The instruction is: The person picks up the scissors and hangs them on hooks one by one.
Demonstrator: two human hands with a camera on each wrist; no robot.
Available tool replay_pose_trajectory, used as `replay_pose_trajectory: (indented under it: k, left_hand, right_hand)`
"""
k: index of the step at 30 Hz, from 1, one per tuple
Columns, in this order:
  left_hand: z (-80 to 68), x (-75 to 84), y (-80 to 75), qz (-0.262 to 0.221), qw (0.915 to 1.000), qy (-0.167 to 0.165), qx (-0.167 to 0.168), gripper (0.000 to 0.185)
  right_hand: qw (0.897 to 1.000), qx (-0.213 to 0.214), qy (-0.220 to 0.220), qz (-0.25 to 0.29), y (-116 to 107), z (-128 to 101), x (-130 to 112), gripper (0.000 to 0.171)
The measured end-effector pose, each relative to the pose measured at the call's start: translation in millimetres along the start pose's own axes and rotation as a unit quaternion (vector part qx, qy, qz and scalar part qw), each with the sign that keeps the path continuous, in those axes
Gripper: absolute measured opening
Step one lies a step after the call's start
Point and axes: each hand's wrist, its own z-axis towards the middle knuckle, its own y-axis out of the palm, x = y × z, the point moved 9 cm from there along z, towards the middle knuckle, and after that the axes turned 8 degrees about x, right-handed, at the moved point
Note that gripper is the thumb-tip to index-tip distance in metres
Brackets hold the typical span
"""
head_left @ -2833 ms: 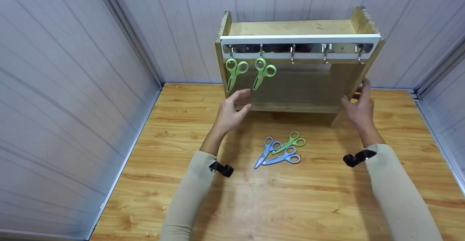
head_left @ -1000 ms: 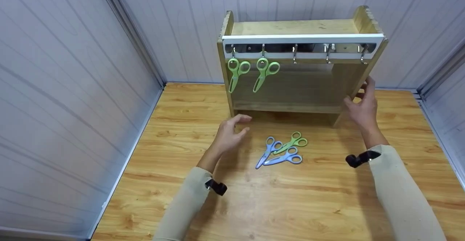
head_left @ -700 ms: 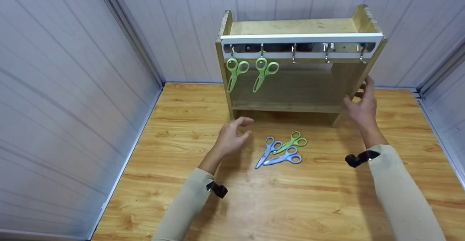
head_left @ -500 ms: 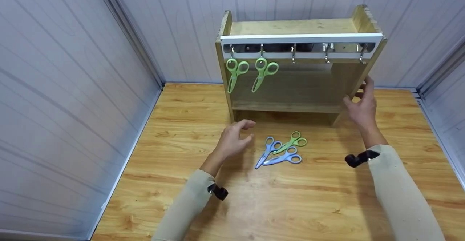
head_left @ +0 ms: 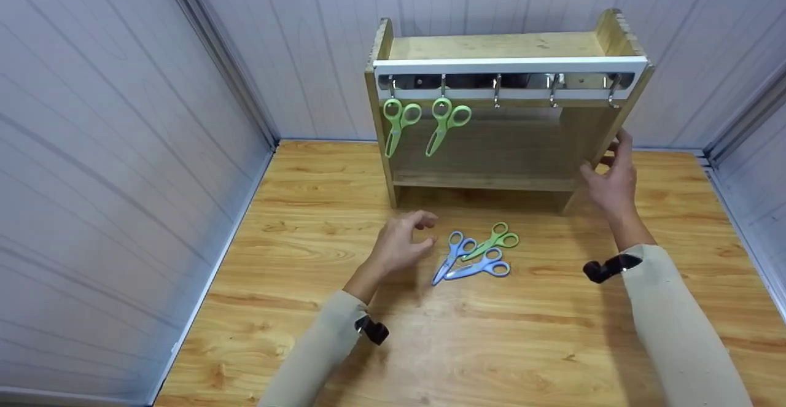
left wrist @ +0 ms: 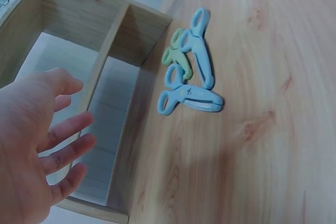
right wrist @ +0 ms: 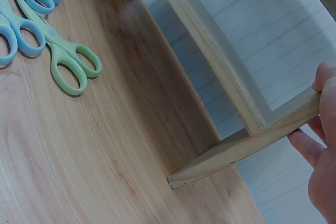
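Scissors (head_left: 473, 253) were approached by the relaxed, empty left hand (head_left: 399, 244); beyond them, the wooden rack (head_left: 589, 143) was gripped by the right hand (head_left: 608, 180).

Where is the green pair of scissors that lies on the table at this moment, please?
In the head view, the green scissors lie mid-table before the wooden rack, touching two blue scissors, right of the left hand.

Open tabletop (head_left: 491, 345) is left in front of the wooden rack (head_left: 491, 48). Three scissors (head_left: 476, 252) lie piled just right of the left hand (head_left: 399, 244). Two green scissors (head_left: 424, 118) hang on the left hooks; three hooks (head_left: 552, 91) to their right are free. The rack's right side is blocked by the right hand (head_left: 608, 177).
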Motion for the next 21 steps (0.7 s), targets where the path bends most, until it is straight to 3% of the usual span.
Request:
replay_pose_trajectory:
  k: [13, 21]
  left_hand:
    - [-3.0, 8.1, 28.8, 0.088, 0.9946, 0.001, -0.056, 0.034]
    - [-6.2, 6.4, 39.2, 0.121, 0.9903, 0.015, -0.066, 0.032]
  right_hand:
    - [1.000, -0.016, 0.005, -0.001, 2, 0, 0, 0.086]
    - [1.000, -0.014, 0.004, -0.004, 2, 0, 0, 0.085]
